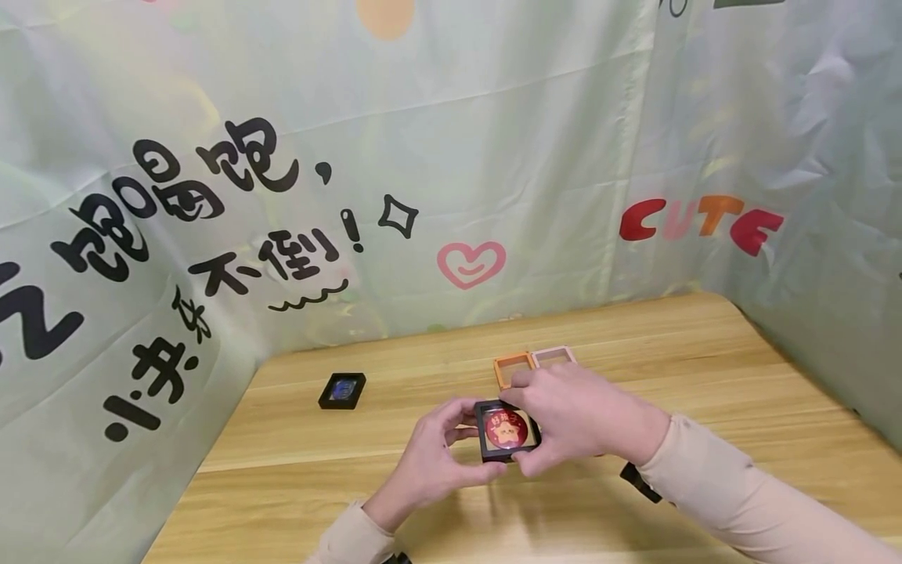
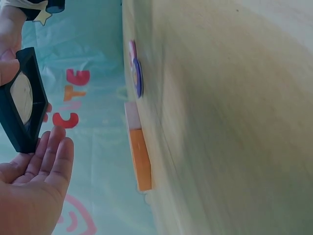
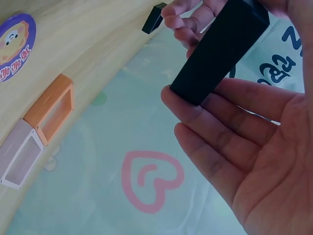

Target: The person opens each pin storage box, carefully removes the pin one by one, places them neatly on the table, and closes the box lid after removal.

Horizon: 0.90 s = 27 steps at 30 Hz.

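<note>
Both hands hold a black square display frame above the table. A round red badge with a star figure shows inside its clear window. My left hand grips the left side, thumb along the lower edge and fingers at the far corner. From the right, my right hand grips it with fingers over the top edge and thumb at the lower right corner. The left wrist view shows the frame tilted, a pale disc in it. Its dark side faces the right wrist camera.
A second black frame with a blue piece inside lies at the left on the wooden table. Behind the right hand stand an orange frame and a pale pink frame, side by side. A blue-rimmed round badge lies near them.
</note>
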Tool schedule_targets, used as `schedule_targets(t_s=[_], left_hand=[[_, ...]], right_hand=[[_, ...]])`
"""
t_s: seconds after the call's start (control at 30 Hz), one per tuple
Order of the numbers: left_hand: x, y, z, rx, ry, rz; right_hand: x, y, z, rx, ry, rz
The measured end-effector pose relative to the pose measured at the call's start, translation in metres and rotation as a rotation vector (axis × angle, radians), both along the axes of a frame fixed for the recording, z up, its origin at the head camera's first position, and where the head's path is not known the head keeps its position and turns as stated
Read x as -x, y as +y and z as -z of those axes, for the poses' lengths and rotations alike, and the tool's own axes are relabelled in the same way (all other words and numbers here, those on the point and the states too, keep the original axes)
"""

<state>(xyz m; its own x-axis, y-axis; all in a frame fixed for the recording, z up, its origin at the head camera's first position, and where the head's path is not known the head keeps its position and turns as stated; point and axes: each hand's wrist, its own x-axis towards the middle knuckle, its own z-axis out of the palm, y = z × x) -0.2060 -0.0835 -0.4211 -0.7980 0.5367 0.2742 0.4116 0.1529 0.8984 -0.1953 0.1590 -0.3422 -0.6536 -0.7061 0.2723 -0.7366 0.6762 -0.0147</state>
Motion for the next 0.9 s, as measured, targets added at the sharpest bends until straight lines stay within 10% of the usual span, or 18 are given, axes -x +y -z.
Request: schedule_targets(t_s=[0.9], left_hand=[[-0.006,0.004,-0.003,0.021,-0.129,-0.005]], right_hand=[[-0.016,-0.013,-0.008,-0.085,0.034,-0.038]])
